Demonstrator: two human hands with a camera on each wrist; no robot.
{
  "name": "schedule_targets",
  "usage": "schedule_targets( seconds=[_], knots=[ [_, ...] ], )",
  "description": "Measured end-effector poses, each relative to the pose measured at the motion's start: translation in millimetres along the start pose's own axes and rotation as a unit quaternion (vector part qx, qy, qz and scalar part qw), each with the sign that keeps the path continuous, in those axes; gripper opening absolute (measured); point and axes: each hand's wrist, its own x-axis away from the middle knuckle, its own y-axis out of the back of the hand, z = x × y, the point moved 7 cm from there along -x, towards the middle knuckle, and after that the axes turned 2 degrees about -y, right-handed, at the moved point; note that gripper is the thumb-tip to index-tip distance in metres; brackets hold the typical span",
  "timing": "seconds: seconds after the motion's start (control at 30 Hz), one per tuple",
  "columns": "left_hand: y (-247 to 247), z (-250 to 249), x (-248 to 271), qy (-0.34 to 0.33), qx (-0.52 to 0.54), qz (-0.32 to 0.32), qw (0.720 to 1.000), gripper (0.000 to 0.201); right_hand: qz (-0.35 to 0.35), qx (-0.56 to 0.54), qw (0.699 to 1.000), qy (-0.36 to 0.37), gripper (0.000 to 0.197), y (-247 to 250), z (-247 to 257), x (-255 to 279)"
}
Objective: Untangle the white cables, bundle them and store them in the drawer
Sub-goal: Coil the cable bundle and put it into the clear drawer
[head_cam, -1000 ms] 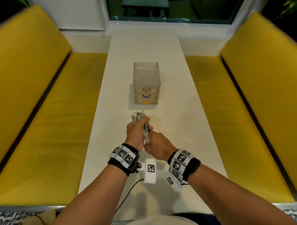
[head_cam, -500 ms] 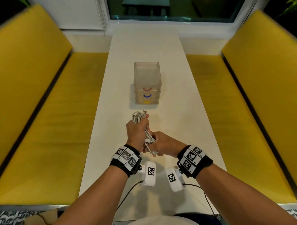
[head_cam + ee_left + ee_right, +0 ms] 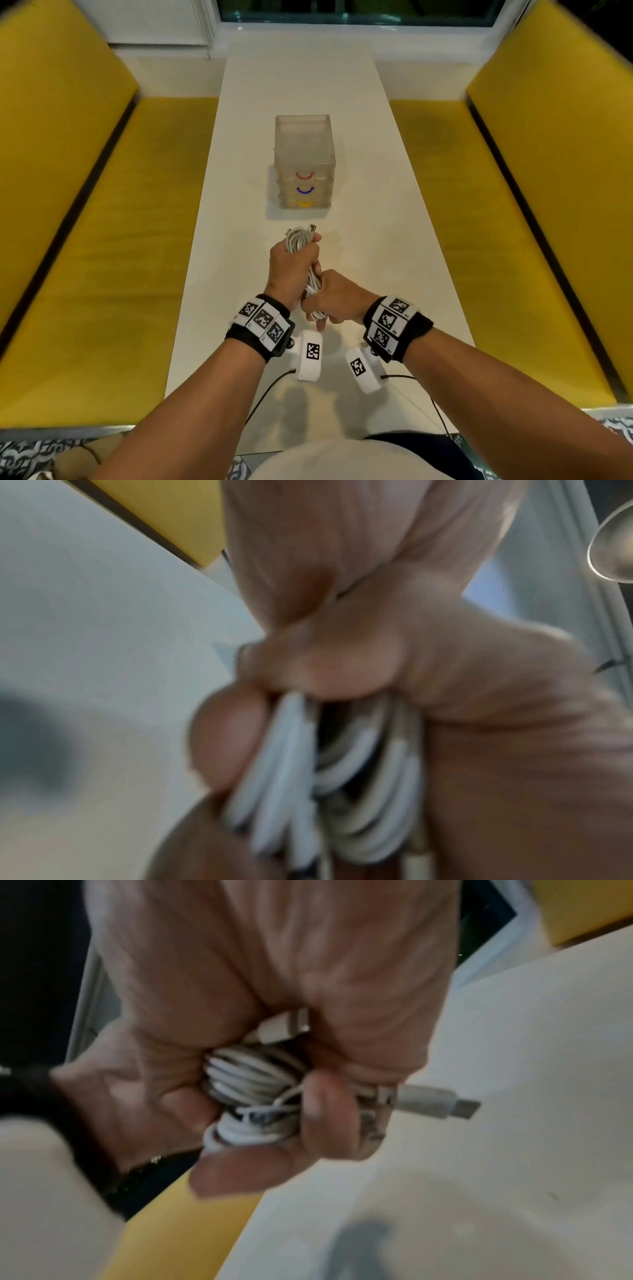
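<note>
Both hands are gripping the coiled white cables (image 3: 301,240) above the surface (image 3: 376,240): left hand (image 3: 291,270) clutching the loops, right hand (image 3: 337,301) pinching the tail. Bundling is nearing completion; the drawer unit (image 3: 305,161) is standing closed, storing pending.

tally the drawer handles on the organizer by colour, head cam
Drawer unit on the white table, beyond the cable bundle gripped by the left hand and right hand:
red handle: 1
blue handle: 1
yellow handle: 1
Total: 3
</note>
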Motion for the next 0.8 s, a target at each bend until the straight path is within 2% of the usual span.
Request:
schedule_targets(
  seconds=[0.07,0.13,0.23,0.33,0.43,0.5,0.57,0.67,0.73,0.8],
  knots=[
    [2.4,5.6,-0.6,0.032,0.008,-0.01,0.999,0.008,-0.04,0.027,0.999,0.006,0.007,-2.3,-3.7,-2.6],
    [2.7,15.9,-1.3,0.081,0.037,-0.011,0.996,0.003,-0.091,0.061,0.994,0.014,0.016,-2.1,-5.9,-5.3],
    [3.2,29.5,2.5,0.141,0.117,-0.041,0.982,0.017,-0.176,0.124,0.976,0.025,0.013,3.0,-4.6,-3.5],
    [8.5,37.7,6.9,0.137,0.088,-0.095,0.982,0.032,-0.209,0.115,0.971,0.024,0.016,7.1,-6.3,-4.2],
    [3.2,45.1,16.9,0.142,0.063,-0.103,0.982,0.028,-0.228,0.157,0.96,0.034,0.027,10.7,-5.3,-5.7],
    [1.9,45.9,18.8,0.143,0.036,-0.1,0.984,0.021,-0.223,0.216,0.95,0.044,0.026,9.5,-2.1,-5.4],
    [3.5,41.5,15.3,0.141,0.024,-0.084,0.986,0.021,-0.204,0.231,0.95,0.047,0.03,7.3,-2.4,-5.2],
    [0.3,35.8,11.5,0.14,0.076,-0.039,0.986,0.021,-0.175,0.232,0.954,0.069,0.037,8.0,1.8,-1.9],
    [-3.5,30.9,12.2,0.116,0.119,-0.027,0.986,0.013,-0.149,0.23,0.957,0.095,0.03,8.6,7.1,1.2],
    [-4.8,26.4,11.4,0.081,0.136,-0.044,0.986,0.012,-0.126,0.22,0.96,0.115,0.022,9.1,11.5,3.5]
  ],
)
